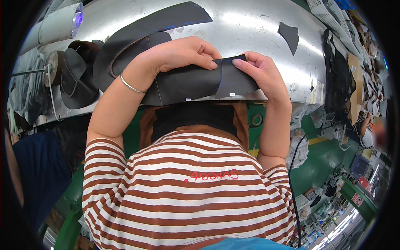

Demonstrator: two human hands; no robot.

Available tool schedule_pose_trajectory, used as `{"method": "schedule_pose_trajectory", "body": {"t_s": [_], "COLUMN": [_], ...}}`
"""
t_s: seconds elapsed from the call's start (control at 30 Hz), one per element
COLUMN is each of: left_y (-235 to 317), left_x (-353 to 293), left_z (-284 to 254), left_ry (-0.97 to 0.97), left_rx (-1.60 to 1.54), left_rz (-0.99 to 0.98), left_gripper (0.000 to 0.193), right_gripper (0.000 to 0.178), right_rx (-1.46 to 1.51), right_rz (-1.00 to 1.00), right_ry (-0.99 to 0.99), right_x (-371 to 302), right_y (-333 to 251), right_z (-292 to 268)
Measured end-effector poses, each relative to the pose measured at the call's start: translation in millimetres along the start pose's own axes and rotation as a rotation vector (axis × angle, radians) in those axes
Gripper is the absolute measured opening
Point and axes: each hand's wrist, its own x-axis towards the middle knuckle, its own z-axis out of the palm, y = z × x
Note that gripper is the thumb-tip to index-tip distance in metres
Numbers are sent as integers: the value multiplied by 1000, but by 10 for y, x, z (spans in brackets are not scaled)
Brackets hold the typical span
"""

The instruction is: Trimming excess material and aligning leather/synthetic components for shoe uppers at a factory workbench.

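Note:
Two dark leather pieces lie edge to edge at the front of the metal table: a longer leather piece and a smaller leather piece. A blue line runs where they meet, and each bears a tiny white label near its lower edge. My left hand pinches the longer piece's upper edge close to that line, thumb on top. My right hand grips the smaller piece's upper right corner between thumb and fingers. The fingertips behind the leather are hidden. Beyond my left wrist lies a curved leather panel with a stitched inner edge.
A small leather scrap rests on the metal table at the far right. Black leather parts are heaped at the left beside a round post. A white cylindrical device with a violet-lit end stands at the upper left. Black straps hang at the right edge.

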Motion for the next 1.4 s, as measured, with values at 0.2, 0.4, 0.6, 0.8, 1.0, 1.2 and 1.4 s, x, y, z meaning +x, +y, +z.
{"method": "schedule_pose_trajectory", "body": {"t_s": [0.2, 0.4, 0.6, 0.8, 1.0, 1.2, 1.4], "left_y": [13, 28, 87, -6, -15, -15, -12], "left_x": [-4, -6, 61, 97, 70, 47, 54], "left_z": [11, 32, 87, 56, 41, 63, 70], "left_ry": [2, 26, 109, 131, 135, 152, 162], "left_rx": [9, 59, 58, -82, -125, -16, -79], "left_rz": [-4, -5, -27, 2, 36, 42, 53], "left_gripper": [27, 26, 24, 22, 21, 21, 21], "right_gripper": [27, 26, 26, 64, 72, 24, 25], "right_rx": [-46, -40, -69, -300, -977, -592, -465], "right_rz": [-7, 0, -38, -457, -910, -813, -790], "right_ry": [-2, -11, -25, 301, 399, 540, 491], "right_x": [7, -11, -11, -204, -396, -308, -266], "right_y": [13, -26, -32, 104, 216, 154, 222], "right_z": [-18, -4, -6, 115, 300, 296, 354]}}
